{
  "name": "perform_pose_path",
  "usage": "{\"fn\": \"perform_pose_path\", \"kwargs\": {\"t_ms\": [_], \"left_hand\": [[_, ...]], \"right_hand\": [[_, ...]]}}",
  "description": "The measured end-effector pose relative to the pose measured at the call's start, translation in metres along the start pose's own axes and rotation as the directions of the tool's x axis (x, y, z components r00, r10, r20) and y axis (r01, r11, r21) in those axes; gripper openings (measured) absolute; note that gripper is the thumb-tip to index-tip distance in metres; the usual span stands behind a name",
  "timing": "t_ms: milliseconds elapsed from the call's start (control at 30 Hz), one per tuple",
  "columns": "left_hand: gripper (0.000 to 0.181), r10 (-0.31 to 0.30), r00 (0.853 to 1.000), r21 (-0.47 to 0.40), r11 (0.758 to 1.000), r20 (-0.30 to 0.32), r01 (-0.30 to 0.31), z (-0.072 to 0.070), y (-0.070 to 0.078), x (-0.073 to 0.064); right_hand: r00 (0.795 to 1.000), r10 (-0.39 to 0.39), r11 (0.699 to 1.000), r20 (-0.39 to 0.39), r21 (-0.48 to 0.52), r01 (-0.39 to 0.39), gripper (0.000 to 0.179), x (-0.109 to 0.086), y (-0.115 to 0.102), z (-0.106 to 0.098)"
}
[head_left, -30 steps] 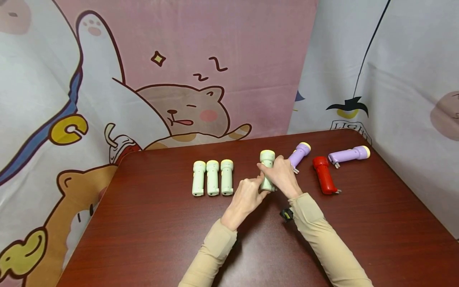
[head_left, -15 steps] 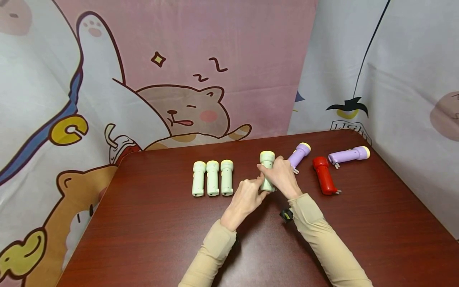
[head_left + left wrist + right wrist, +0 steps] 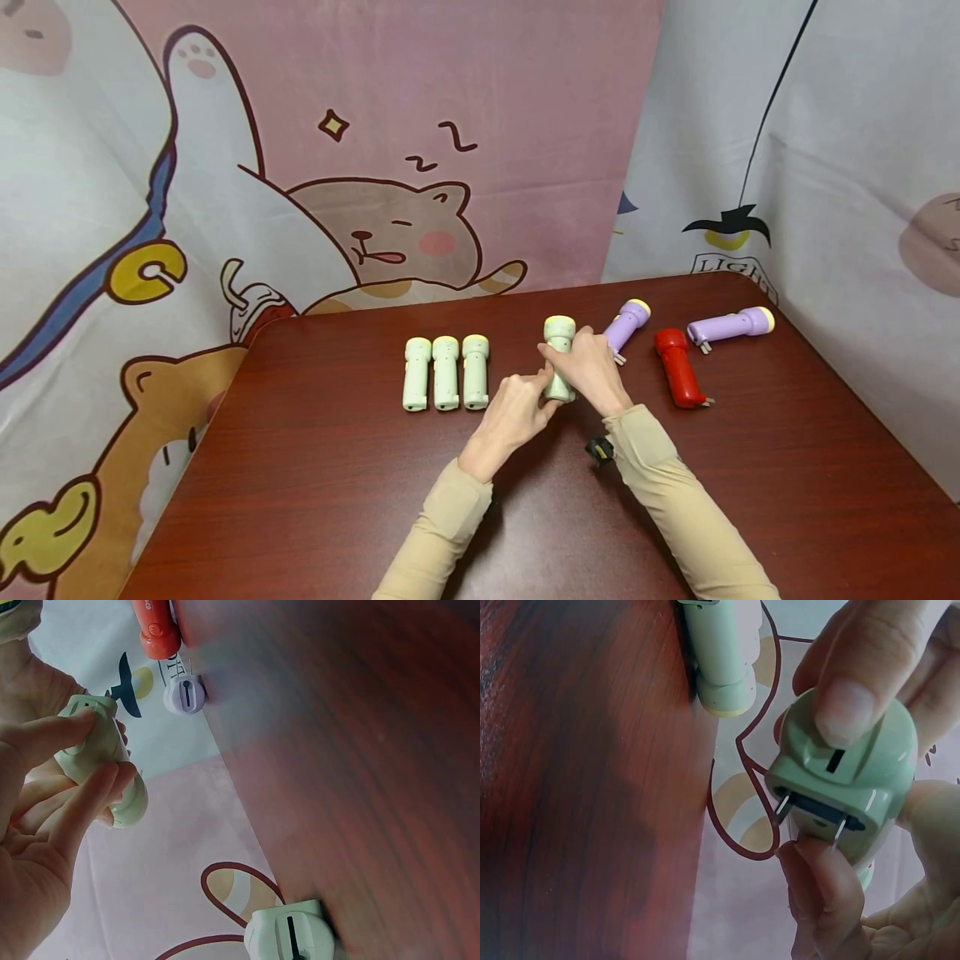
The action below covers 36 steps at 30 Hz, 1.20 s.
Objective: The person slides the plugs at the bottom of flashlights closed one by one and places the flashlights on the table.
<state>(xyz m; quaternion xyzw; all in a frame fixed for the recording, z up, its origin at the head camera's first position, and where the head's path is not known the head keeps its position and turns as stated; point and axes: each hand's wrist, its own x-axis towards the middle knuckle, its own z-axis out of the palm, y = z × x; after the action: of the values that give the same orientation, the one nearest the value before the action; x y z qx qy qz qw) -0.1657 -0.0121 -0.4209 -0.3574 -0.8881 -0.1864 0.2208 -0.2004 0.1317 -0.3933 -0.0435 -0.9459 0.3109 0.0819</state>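
Observation:
Both hands hold a light green flashlight [image 3: 558, 333] over the middle of the table, its yellow-rimmed head facing away. My left hand [image 3: 517, 408] grips the tail end, its thumb [image 3: 845, 712] pressed on the end face beside a dark slot. Two metal plug prongs [image 3: 838, 831] stick out of that end in the right wrist view. My right hand [image 3: 592, 367] wraps the body from the right, and its fingertips [image 3: 821, 862] sit just below the prongs. In the left wrist view the flashlight [image 3: 94, 750] is partly covered by fingers.
Several light green flashlights, including the nearest one [image 3: 475, 375], lie in a row left of the hands on the dark red table [image 3: 322, 500]. To the right are a red flashlight [image 3: 678, 371] and two purple ones [image 3: 628, 325], prongs out. Patterned cloth [image 3: 555, 125] hangs behind.
Both hands and the held flashlight stay in nearly the same place. The flashlights on the table have not moved; the head view shifts very slightly.

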Motion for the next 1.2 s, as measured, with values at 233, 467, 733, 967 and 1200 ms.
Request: {"fn": "perform_pose_path", "kwargs": {"t_ms": [233, 467, 733, 967, 1200], "left_hand": [[0.04, 0.0, 1.0, -0.002, 1.0, 0.016, 0.0, -0.001, -0.0001, 0.0004], [0.041, 0.006, 1.0, 0.011, 1.0, 0.023, -0.006, -0.0015, -0.0005, 0.0002], [0.042, -0.008, 0.999, -0.009, 1.0, 0.037, 0.008, -0.0031, -0.0001, 0.0001], [0.045, -0.021, 0.998, -0.031, 0.999, 0.065, 0.023, -0.0032, 0.0002, 0.0006], [0.044, -0.026, 0.997, -0.039, 0.999, 0.075, 0.029, -0.0029, -0.0008, -0.0005]], "right_hand": [[1.0, 0.012, 1.0, 0.007, -0.009, -0.012, 0.056, 0.0004, -0.0001, -0.0008], [1.0, 0.01, 1.0, 0.012, -0.003, -0.01, 0.056, -0.0003, -0.0003, -0.0009], [1.0, 0.021, 1.0, 0.022, -0.005, -0.021, 0.059, -0.0002, -0.001, -0.0009], [0.999, 0.024, 1.0, 0.023, -0.009, -0.024, 0.058, 0.0006, 0.0003, 0.0002], [0.999, 0.026, 1.0, 0.036, -0.011, -0.026, 0.056, 0.0019, 0.002, 0.0015]]}}
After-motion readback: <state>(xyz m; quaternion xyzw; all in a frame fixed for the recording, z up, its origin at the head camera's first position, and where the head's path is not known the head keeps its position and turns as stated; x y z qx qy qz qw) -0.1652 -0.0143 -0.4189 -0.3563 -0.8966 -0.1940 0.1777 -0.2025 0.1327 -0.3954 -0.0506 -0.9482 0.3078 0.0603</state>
